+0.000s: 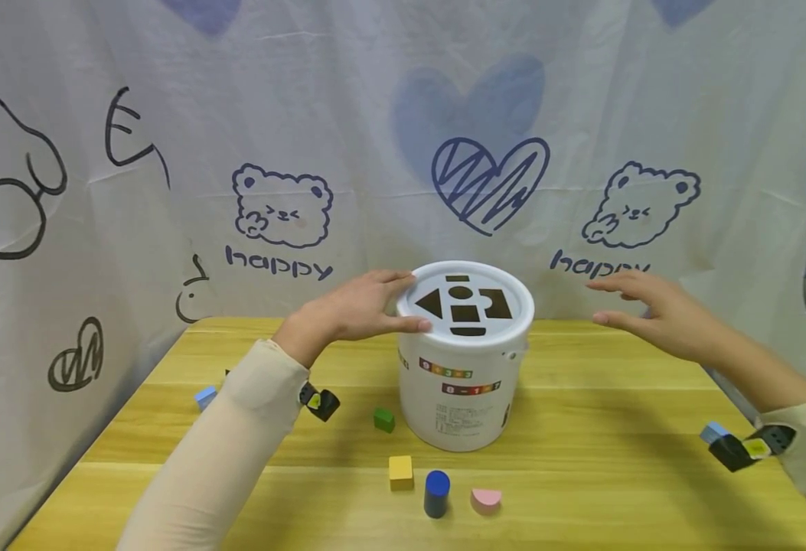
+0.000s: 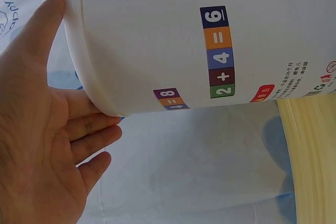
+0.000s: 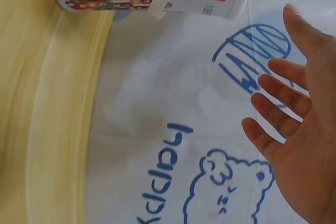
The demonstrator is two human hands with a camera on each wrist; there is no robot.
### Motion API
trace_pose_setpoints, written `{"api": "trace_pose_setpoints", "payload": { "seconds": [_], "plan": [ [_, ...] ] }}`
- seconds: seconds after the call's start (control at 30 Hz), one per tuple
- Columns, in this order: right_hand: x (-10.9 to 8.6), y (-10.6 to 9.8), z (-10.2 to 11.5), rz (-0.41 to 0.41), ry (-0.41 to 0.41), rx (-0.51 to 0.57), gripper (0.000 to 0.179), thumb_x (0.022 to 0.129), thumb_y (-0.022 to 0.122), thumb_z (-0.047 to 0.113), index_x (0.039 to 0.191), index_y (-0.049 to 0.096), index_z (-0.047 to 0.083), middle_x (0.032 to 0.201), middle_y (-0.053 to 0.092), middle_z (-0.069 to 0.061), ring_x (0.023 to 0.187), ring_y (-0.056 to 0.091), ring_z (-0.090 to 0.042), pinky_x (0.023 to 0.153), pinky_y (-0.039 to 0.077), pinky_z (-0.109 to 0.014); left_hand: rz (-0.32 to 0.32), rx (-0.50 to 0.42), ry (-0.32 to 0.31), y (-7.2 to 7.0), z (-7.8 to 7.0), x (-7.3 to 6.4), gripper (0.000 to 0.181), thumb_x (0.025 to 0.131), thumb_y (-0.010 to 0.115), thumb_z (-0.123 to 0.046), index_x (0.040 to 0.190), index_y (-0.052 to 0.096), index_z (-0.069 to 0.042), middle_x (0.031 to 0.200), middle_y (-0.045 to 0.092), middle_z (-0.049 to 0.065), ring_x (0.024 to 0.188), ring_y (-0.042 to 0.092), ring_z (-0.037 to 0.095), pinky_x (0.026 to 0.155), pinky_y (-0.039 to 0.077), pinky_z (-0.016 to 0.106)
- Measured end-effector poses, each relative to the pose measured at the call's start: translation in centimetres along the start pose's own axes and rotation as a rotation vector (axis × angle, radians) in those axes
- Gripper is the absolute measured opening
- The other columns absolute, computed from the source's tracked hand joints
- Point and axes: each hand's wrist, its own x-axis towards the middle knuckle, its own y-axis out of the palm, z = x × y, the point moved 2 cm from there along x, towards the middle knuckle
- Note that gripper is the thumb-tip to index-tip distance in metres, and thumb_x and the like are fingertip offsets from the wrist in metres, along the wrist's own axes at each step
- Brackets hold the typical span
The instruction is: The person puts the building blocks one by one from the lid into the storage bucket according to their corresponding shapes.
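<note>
Standing between both hands (image 1: 371, 308) (image 1: 660, 315), white bucket (image 1: 463, 363), touching left only

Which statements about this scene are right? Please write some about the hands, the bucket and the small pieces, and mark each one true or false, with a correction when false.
1. The left hand touches the rim of the bucket. True.
2. The right hand grips the bucket. False: it is empty and apart from the bucket.
3. The cylinder stands upright on the table. True.
4. The green block lies on top of the bucket. False: it is on the table, beside the bucket.
5. In the head view, the pink piece is to the right of the cylinder. True.
</note>
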Motion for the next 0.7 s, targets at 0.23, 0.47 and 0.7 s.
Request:
{"api": "trace_pose_setpoints", "payload": {
  "seconds": [0.23, 0.47, 0.7],
  "plan": [
    [-2.0, 0.0, -2.1, -0.033, -0.011, 0.006, 0.05, 0.092, 0.07, 0.023, 0.136, 0.056, 0.005, 0.133, 0.054, -0.019, 0.117, 0.05, -0.039, 0.092, 0.044, -0.061, 0.002, -0.003, -0.005, 0.0, 0.0, -0.1, 0.105, 0.078, 0.046, -0.085, 0.155, 0.03, -0.016, 0.159, 0.027, 0.004, 0.144, 0.025, 0.027, 0.116, 0.023, 0.051],
    [-4.4, 0.2, -4.5, -0.021, 0.064, 0.034, 0.056, 0.092, 0.071, 0.024, 0.139, 0.051, 0.001, 0.136, 0.052, -0.018, 0.118, 0.05, -0.039, 0.093, 0.046, -0.037, -0.003, -0.002, -0.007, -0.1, 0.0, -0.1, 0.105, 0.078, 0.046, -0.085, 0.155, 0.03, -0.016, 0.159, 0.028, 0.005, 0.143, 0.026, 0.027, 0.115, 0.024, 0.051],
    [-7.2, 1.3, -6.9, 0.021, 0.196, 0.016, 0.064, 0.095, 0.066, 0.035, 0.14, 0.045, -0.005, 0.139, 0.044, -0.028, 0.115, 0.047, -0.05, 0.089, 0.045, -0.063, 0.005, -0.011, -0.009, -0.1, -0.1, -0.1, 0.106, 0.077, 0.046, -0.085, 0.155, 0.029, -0.016, 0.159, 0.027, 0.005, 0.144, 0.026, 0.028, 0.115, 0.024, 0.051]
  ]
}}
